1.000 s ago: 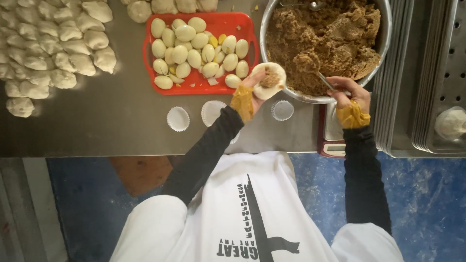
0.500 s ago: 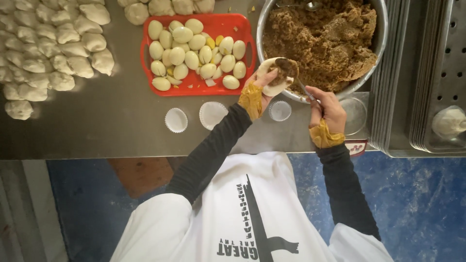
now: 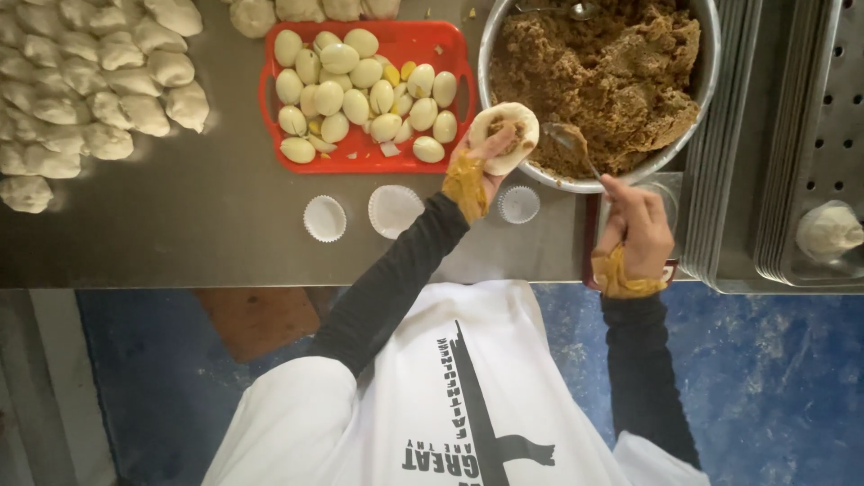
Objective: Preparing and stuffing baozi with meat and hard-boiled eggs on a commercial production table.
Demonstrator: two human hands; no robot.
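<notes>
Since then, our right hand [image 3: 635, 236] is drawing the metal spoon [image 3: 574, 144] toward three o'clock; our left hand [image 3: 481, 160] is cradling the soft, floppy round white dough disc [image 3: 504, 135] underneath.

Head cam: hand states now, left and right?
Left hand: cupped, holding a dough round with filling on it.
Right hand: closed on a spoon.

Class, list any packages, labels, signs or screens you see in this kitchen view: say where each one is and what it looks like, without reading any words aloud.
Printed design on the white apron: bottom centre, on the person's front; dark grey lettering beside a tall narrow dark shape.
No packages, signs or screens in view.
</notes>
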